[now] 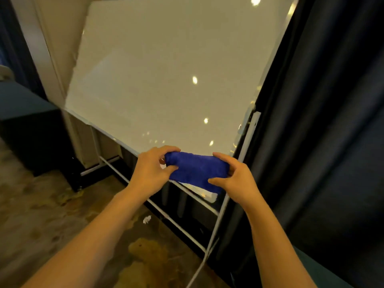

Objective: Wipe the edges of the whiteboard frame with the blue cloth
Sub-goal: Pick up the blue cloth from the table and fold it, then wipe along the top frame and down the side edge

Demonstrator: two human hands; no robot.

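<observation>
A large whiteboard (166, 69) on a white metal stand fills the upper middle of the view, tilted, with a pale frame (99, 126) along its lower edge. A folded blue cloth (196, 169) is stretched between both hands in front of the board's lower right edge. My left hand (150, 169) pinches the cloth's left end with thumb and fingers. My right hand (234, 179) grips its right end. The cloth hides part of the bottom frame and the tray below it.
Dark curtains (322, 121) hang close on the right of the board. A dark cabinet (31, 125) stands at the left. The stand's white crossbars (166, 215) run below the board. A crumpled white scrap (147, 219) lies on the patterned carpet (52, 215).
</observation>
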